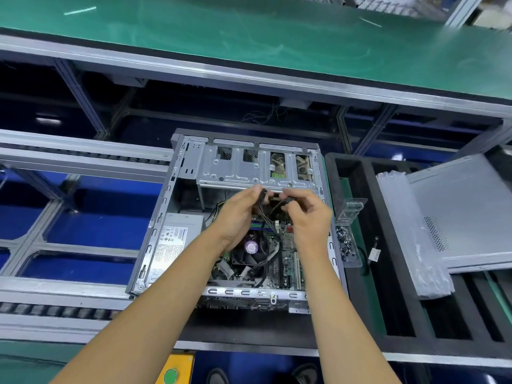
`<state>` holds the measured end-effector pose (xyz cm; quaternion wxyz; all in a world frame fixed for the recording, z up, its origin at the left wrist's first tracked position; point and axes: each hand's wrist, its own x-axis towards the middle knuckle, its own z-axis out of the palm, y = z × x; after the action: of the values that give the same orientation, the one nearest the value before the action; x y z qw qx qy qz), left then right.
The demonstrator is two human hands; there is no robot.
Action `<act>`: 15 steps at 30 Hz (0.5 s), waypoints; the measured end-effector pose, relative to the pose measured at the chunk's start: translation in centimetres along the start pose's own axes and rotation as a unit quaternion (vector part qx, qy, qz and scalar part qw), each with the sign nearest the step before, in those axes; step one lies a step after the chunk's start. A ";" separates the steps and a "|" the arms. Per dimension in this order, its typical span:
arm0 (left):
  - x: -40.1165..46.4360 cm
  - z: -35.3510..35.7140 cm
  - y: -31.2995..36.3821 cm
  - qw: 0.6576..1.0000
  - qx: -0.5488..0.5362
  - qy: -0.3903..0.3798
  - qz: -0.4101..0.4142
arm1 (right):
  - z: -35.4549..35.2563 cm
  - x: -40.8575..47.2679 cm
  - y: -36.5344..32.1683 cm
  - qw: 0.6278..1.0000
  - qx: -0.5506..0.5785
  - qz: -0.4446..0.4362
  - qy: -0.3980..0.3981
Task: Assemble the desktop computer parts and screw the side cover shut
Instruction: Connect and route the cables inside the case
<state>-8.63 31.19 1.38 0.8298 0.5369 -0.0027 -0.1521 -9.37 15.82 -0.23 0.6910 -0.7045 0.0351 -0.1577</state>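
In the head view, the only 1 we have, we see the computer case (pixel 238 217) lying on its side at the middle of the frame, its open side facing up, so the board and drive cage can be reached from above. Our left hand (pixel 238 217) and right hand (pixel 310 217) meet over the case, just below the drive cage (pixel 249 167). The left fingers (pixel 256 191) are curled round a black connector (pixel 263 195) on a bundle of dark cables (pixel 266 217); the right fingers (pixel 293 202) pinch a second black plug (pixel 288 201). We judge the 2 ends are held close together to be sorted or mated before being led to a drive, but which socket they belong to we cannot tell.

Below the hands sit the motherboard (pixel 289 261) and its cooler fan (pixel 245 254) with a purple round sticker; its writing is too small to read. The power supply (pixel 174 242), at the left inside the case, carries a white label with fine print and a small blue brand word that we cannot make out.

The side cover (pixel 471 212) lies at the right of the frame, well apart from the case, resting on the black tray (pixel 365 217); we judge it waits there until the wiring is done. A clear box of screws (pixel 345 245) sits between case and cover, near to hand for the closing step.
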 end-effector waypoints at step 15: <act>-0.1 -1.4 0.9 0.997 -0.057 -0.032 -0.034 | -0.2 0.0 -0.5 0.995 0.011 0.030 0.095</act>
<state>-8.29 32.82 1.64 0.8529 0.4832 -0.0025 -0.1976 -9.52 15.61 0.25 0.6967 -0.6774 0.1195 -0.2034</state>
